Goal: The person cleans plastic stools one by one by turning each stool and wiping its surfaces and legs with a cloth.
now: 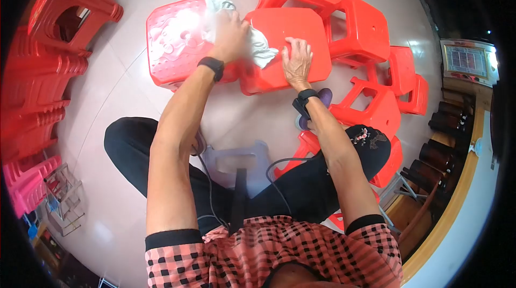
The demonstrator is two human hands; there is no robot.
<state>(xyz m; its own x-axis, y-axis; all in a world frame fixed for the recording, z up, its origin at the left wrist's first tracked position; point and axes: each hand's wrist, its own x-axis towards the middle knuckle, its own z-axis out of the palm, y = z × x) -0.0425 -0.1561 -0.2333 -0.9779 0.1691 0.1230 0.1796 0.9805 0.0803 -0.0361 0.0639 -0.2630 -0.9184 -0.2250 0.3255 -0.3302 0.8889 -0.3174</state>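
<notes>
My left hand (230, 35), a little blurred, is closed on a pale white-green cloth (262, 50) that lies across where two red plastic stools meet. Under it to the left is a red stool (165, 35) with a raised pattern on its top. To the right, a smooth-topped red stool (277, 23) stands against it. My right hand (298, 64) rests palm down on the smooth stool near its right edge, fingers stretched out and holding nothing. Each of my wrists wears a black band.
More red stools (363, 27) stand at the back and right. Stacked red stools (40, 78) line the left side, with a pink stool (29, 186) below them. A grey stool (236, 159) is between my legs. Dark bottles (449, 116) stand on a shelf at right.
</notes>
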